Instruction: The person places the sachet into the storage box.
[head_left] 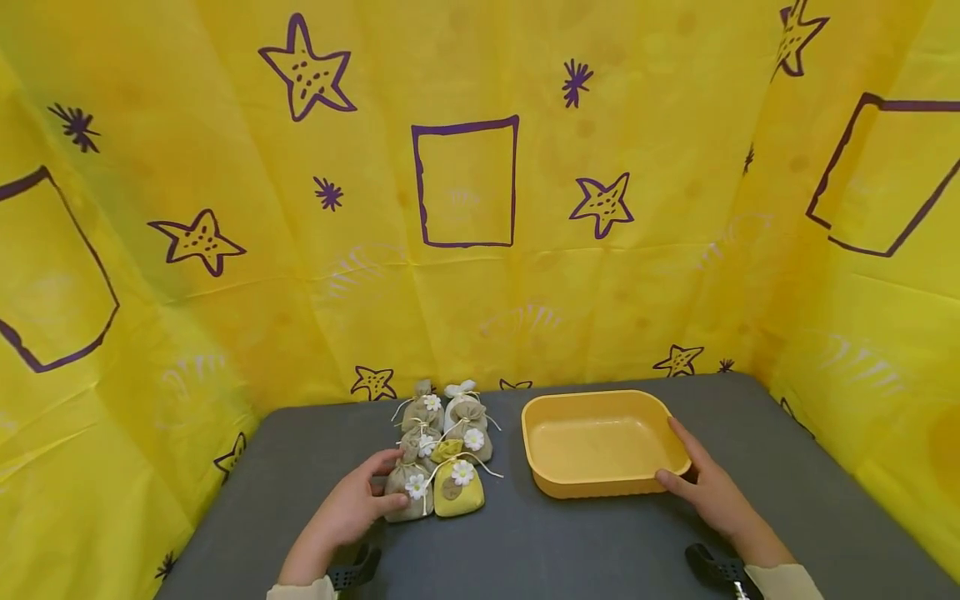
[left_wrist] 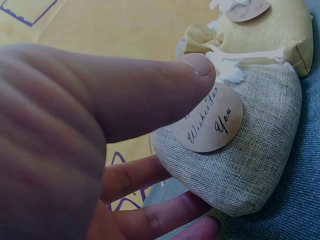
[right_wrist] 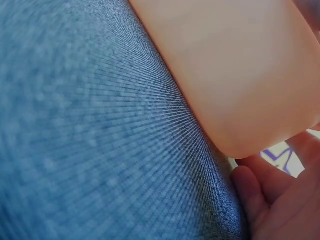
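My left hand (head_left: 356,504) is at the front left of a group of small drawstring sachets, its thumb and fingers around a grey-beige sachet (head_left: 400,498). In the left wrist view the thumb crosses over the round tag (left_wrist: 215,125) on this grey sachet, while the other fingers lie along its side. Beside it stands a yellow sachet (head_left: 459,497) with a white flower and a tag. My right hand (head_left: 708,492) holds the right end of a shallow yellow plastic box (head_left: 577,485), thumb at the near corner and fingers along the side. Bare bottom shows inside the box.
Behind the front pair stand more sachets, among them a beige one (head_left: 471,425) and a white-topped one (head_left: 459,389). The dark grey tabletop (head_left: 540,550) is backed by a yellow cloth (head_left: 465,317) with purple drawings. Both wrists carry black straps.
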